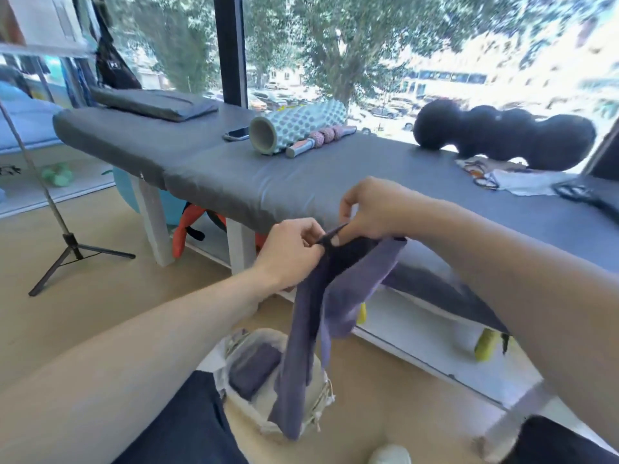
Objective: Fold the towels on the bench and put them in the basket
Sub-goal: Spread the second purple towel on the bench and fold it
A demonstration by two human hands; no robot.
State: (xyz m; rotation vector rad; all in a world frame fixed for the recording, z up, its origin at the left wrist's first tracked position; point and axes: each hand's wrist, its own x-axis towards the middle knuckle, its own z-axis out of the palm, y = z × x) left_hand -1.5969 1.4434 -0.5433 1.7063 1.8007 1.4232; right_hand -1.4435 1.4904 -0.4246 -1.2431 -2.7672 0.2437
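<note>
A purple towel [321,309] hangs in the air in front of the grey padded bench [268,182]. My left hand [291,249] and my right hand [371,209] both pinch its top edge, close together, and the cloth drapes down in loose folds. Below it on the floor stands a pale woven basket [234,343] with a folded purple towel [251,366] inside. The hanging towel's lower end covers part of the basket's right side.
On the bench lie a teal foam roller [294,128], a pink massage stick [318,139], a phone [236,133], a black peanut roller [502,135], a grey cushion [154,103] and some cloth [522,180]. A tripod [67,242] stands at left.
</note>
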